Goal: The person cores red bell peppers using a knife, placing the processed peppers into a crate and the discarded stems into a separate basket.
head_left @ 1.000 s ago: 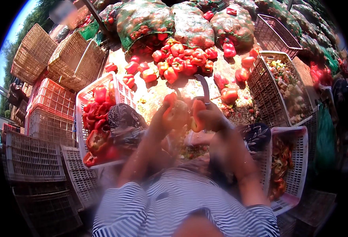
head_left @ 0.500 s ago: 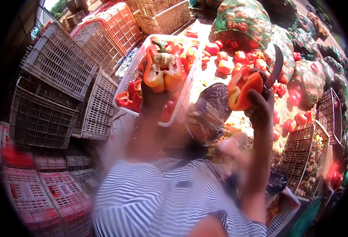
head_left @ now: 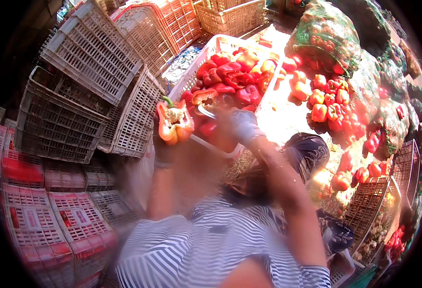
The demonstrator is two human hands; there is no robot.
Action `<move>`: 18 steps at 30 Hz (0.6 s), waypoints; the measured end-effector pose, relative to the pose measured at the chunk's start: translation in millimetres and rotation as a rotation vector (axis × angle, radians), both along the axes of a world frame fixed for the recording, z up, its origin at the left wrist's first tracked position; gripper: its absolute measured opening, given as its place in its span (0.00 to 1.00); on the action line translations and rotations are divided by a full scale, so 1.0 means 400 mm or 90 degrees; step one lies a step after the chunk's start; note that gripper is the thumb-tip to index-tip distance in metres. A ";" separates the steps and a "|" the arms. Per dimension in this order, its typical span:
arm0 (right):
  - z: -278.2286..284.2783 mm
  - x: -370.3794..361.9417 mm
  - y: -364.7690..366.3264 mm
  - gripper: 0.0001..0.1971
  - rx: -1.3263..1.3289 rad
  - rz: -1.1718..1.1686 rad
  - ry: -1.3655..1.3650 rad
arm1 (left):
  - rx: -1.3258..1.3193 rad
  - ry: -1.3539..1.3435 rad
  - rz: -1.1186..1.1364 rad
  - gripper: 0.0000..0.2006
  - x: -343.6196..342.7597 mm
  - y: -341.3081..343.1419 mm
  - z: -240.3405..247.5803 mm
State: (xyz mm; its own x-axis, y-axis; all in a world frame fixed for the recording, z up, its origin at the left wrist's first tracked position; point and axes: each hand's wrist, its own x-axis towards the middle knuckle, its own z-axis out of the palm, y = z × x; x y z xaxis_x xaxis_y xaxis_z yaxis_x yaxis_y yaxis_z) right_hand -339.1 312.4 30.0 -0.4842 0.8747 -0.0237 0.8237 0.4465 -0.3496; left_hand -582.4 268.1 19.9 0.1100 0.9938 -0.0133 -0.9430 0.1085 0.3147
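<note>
My left hand (head_left: 163,151) holds up a halved red-orange bell pepper (head_left: 174,126), its green stem and pale seed core still on it, at the near-left edge of a white plastic crate (head_left: 274,91). Over the crate's near side, my right hand (head_left: 243,126) is closed round a knife, whose pale, curved blade (head_left: 206,112) points left toward the bell pepper; the handle is hidden in the fingers. A cut pepper piece (head_left: 205,98) lies just beyond the blade. Red bell peppers (head_left: 249,95), some cut open, fill the crate.
Empty-looking stacked crates (head_left: 62,122) stand at the left, more crates (head_left: 235,17) behind. Loose red peppers (head_left: 331,98) lie on the ground to the right, near green net sacks (head_left: 326,36) of peppers. A crate of pale scraps (head_left: 376,230) stands at the lower right.
My right hand has swung left and down to the crate with the knife, and the pepper piece it held is out of its grip. The left hand's bell pepper is lower.
</note>
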 end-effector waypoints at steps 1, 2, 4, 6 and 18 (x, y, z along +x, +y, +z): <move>0.057 0.020 0.003 0.19 -0.036 -0.022 0.077 | -0.066 -0.057 0.083 0.24 0.031 -0.006 -0.009; 0.124 0.044 0.002 0.21 -0.089 -0.092 0.141 | -0.026 0.001 0.063 0.24 0.055 -0.011 -0.007; 0.144 0.090 -0.005 0.28 -0.087 -0.166 0.350 | 0.076 0.180 0.094 0.24 0.146 -0.036 0.043; 0.194 0.078 -0.045 0.30 -0.071 -0.080 0.378 | 0.191 0.005 -0.095 0.27 0.161 -0.046 0.046; 0.165 0.096 -0.086 0.34 -0.063 0.115 0.191 | 0.431 1.278 -0.143 0.27 0.226 -0.130 0.106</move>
State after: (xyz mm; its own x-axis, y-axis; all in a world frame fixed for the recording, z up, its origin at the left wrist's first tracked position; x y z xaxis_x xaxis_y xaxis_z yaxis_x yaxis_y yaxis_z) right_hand -300.6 277.9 95.9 -0.6294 0.7745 0.0627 0.5886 0.5280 -0.6122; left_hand -491.9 215.9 62.4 0.4927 0.8697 0.0303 0.6498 -0.3908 0.6520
